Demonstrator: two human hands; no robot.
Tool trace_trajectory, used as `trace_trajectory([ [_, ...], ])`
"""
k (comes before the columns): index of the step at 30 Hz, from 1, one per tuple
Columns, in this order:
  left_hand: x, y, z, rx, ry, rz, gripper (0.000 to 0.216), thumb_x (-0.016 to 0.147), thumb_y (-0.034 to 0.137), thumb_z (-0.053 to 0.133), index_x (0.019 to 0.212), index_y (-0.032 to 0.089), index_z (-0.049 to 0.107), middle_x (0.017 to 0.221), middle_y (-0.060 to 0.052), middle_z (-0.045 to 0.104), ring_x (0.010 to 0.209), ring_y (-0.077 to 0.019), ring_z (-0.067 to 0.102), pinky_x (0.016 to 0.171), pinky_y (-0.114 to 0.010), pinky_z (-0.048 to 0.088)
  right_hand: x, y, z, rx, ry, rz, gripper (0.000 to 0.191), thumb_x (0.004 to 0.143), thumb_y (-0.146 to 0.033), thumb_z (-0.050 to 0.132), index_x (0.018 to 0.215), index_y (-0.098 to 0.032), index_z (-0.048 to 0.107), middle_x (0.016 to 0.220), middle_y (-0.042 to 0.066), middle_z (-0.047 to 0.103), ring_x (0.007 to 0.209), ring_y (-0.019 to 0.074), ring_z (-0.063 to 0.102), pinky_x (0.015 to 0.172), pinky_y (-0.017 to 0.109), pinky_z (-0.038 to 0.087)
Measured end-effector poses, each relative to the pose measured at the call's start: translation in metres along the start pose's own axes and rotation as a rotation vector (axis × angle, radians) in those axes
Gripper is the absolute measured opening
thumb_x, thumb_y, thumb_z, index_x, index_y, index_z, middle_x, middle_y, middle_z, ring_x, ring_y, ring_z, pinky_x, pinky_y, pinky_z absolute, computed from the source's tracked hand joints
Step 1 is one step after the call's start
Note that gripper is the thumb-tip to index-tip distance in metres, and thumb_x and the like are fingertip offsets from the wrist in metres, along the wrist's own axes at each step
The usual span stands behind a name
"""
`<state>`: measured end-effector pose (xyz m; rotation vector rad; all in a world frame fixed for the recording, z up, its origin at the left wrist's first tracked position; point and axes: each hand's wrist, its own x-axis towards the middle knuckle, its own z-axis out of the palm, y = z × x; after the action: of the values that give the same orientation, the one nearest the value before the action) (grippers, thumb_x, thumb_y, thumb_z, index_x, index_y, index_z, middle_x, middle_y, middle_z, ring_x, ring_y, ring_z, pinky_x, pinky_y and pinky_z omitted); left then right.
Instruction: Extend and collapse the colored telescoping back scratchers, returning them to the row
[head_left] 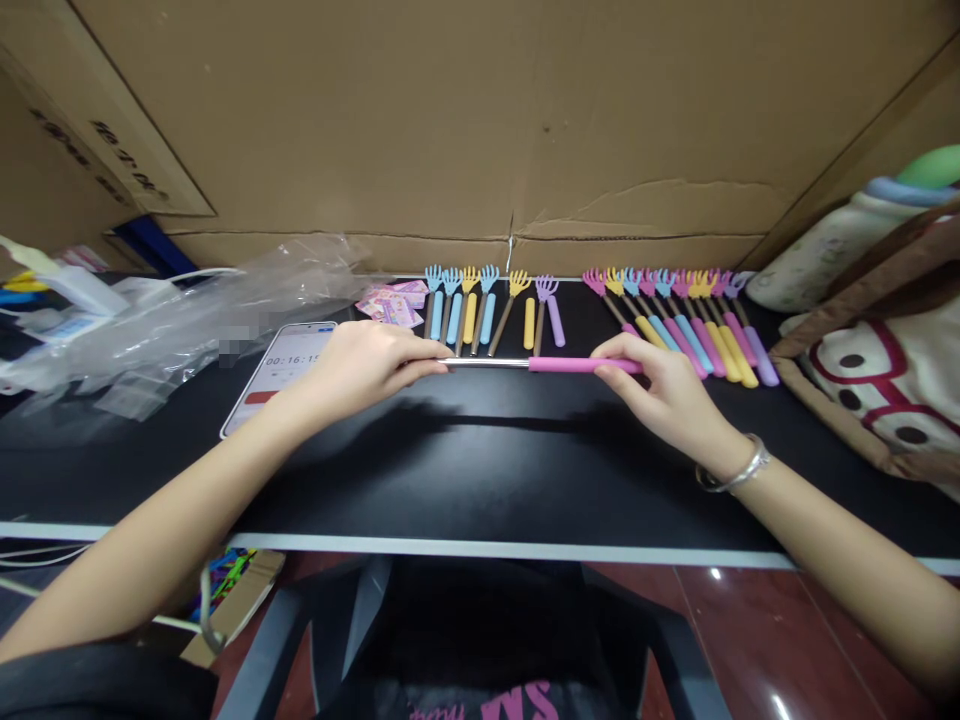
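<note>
Level above the black table, a back scratcher [551,365] with a silver metal rod and a pink handle stretches between my hands. My left hand [364,365] pinches the bare rod near its left end; whatever lies beyond those fingers is hidden. On the right, my right hand [660,385] has thumb and fingers closed around the far part of the pink handle. Behind the rod lie several hand-shaped scratcher heads on rods [517,285], with loose blue, yellow and purple handles [556,320] among them. A row of assembled back scratchers [701,325] fans out at the right.
A phone [274,370] showing a running timer lies beside my left forearm. Clear plastic bags [202,310] and pink printed cards [390,305] are at the left. A brown-trimmed bag [877,370] and a bottle [825,245] stand right. Cardboard [480,130] walls the back.
</note>
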<state>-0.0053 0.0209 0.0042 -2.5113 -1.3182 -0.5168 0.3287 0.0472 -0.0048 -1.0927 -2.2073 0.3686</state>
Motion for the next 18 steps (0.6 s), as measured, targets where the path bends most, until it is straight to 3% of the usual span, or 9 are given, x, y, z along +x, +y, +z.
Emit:
trace_trajectory([
  [10,0.0012,0.0036,-0.0005,-0.016,0.125,0.035,0.037,0.098,0.047,0.047,0.096,0.028,0.079,0.086,-0.001,0.079,0.073,-0.0161,0.072,0.056,-0.024,0.037,0.0030,-0.0050,-0.0027,0.147,-0.042,0.081,0.036,0.093,-0.052,0.050,0.079,-0.019,0.059,0.068,0.001,0.050,0.059,0.0132,0.042,0.053,0.028,0.031],
  [18,0.0007,0.0082,-0.0007,0.059,0.196,0.110,0.035,0.099,0.043,0.048,0.095,0.026,0.078,0.075,-0.001,0.076,0.067,-0.0155,0.069,0.053,-0.025,0.034,0.0019,-0.0035,-0.0036,0.446,-0.230,0.239,0.046,0.089,-0.063,0.051,0.076,-0.019,0.051,0.058,-0.006,0.031,0.049,0.0082,0.023,0.046,0.027,0.017],
])
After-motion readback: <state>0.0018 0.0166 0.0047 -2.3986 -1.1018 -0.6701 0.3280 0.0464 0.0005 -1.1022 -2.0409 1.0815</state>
